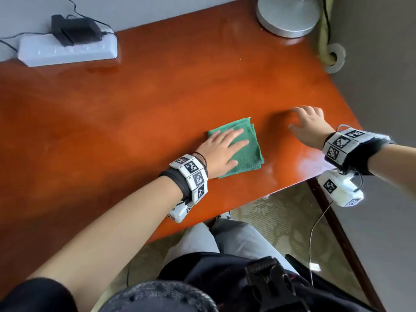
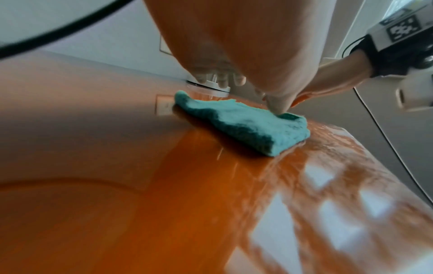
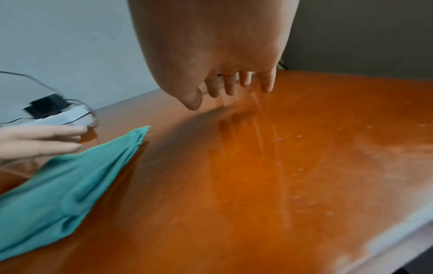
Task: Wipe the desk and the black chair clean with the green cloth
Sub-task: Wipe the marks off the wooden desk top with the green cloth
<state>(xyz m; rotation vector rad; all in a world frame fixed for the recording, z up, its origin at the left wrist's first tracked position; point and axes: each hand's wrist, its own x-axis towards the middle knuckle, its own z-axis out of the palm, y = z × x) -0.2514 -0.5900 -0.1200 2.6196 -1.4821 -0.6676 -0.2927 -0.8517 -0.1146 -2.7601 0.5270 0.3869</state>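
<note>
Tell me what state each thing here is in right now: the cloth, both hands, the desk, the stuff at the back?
Cloth: folded, flat on the desk.
Left hand: fingers straight, pressing on the cloth.
Right hand: empty, fingers spread just above the desk, apart from the cloth.
Desk: glossy, small specks near the right side.
Power strip: at the back left, a black adapter plugged in.
Lamp base: standing at the back right.

We see the desk [image 1: 135, 109] from overhead, looking down. Our wrist cameras skim low across it. All three share the cloth [image 1: 243, 152].
</note>
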